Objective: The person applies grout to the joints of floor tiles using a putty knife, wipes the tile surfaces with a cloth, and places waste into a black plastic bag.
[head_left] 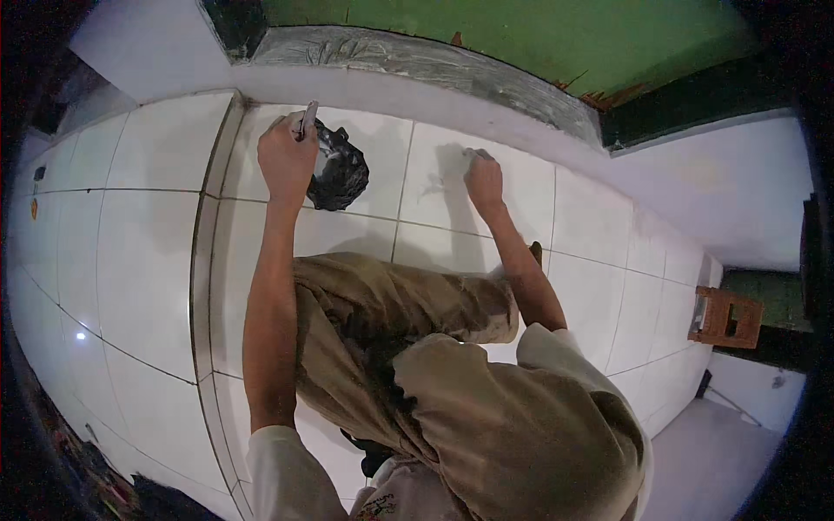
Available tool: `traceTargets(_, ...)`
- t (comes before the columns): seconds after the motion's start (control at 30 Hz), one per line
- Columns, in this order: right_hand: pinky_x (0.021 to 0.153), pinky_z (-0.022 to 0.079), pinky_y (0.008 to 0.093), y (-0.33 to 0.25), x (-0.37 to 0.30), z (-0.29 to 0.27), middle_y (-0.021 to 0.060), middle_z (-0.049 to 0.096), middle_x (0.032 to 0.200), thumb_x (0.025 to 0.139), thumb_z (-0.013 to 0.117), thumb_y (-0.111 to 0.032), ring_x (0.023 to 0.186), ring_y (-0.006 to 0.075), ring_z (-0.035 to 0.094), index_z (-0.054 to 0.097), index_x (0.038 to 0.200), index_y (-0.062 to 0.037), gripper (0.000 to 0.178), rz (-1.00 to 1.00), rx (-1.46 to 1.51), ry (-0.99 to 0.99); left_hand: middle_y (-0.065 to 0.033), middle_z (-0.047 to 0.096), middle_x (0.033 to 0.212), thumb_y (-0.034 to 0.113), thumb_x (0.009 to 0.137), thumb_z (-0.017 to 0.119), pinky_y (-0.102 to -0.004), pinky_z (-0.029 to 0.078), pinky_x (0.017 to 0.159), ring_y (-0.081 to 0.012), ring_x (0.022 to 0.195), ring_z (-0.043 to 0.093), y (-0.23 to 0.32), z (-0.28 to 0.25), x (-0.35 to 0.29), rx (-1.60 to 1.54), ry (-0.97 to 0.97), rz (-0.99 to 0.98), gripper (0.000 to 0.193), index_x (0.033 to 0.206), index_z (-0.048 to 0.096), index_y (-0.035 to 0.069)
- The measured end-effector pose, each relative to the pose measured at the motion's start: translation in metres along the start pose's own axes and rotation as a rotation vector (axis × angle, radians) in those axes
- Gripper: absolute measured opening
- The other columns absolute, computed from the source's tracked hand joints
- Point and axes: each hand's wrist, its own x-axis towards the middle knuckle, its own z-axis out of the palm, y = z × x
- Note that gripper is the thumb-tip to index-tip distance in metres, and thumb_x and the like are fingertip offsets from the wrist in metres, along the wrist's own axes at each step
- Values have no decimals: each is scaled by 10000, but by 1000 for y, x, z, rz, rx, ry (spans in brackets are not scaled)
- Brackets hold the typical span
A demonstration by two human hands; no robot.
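Observation:
At the upper left, my left hand (288,161) is closed around a thin, light grey tool (309,118) with a flat end sticking up past the fingers. Its exact kind is hard to make out. Just right of that hand, a crumpled black plastic bag (346,178) lies on the tiles, with some white material showing at its side. My right hand (485,182) is closed farther right, over the floor near the wall's foot. Greyish matter shows at its fingertips, but what it grips is unclear. A faint grey smear (432,184) marks the tile beside it.
A grey, rough strip (417,65) runs along the bottom of a green panel (521,39) ahead, above a white ledge. Left of me, a tiled step edge (205,234) drops to a lower floor. An orange-brown stool (726,318) stands far right. My bent leg (408,300) crosses the middle.

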Motion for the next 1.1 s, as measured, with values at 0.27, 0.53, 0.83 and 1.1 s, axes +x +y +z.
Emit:
traceTargets(0.27,824,525,459,-36,-34,29,272,637,1006,678,573,51,895,417,617,675,940,86,283,-116,7,-113,-193,626,727,185,841,680,-449,482,631,-377,671,615,4,1,-2,-24,5,-28,186,888,709,7)
traceTargets(0.53,886,513,420,28,28,26,200,680,1009,705,548,36,955,385,630,696,1008,-5,340,-115,36,40,-205,644,774,181,829,694,-460,492,664,-400,736,635,1,10,3,89,-72,-75,191,902,707,5)
traceTargets(0.83,900,524,428,-14,-24,22,166,661,1105,726,584,37,978,360,627,653,1134,-46,422,-225,114,-194,-208,644,804,197,858,684,-434,487,650,-388,705,610,-12,8,1,82,0,25,194,956,719,33)
traceTargets(1.1,818,562,416,-58,-78,-4,160,694,995,783,616,-51,947,309,661,668,1097,-9,320,-471,-111,-115,-196,652,807,208,845,675,-463,491,705,-384,759,638,3,2,0,46,-64,-46,203,939,711,32)
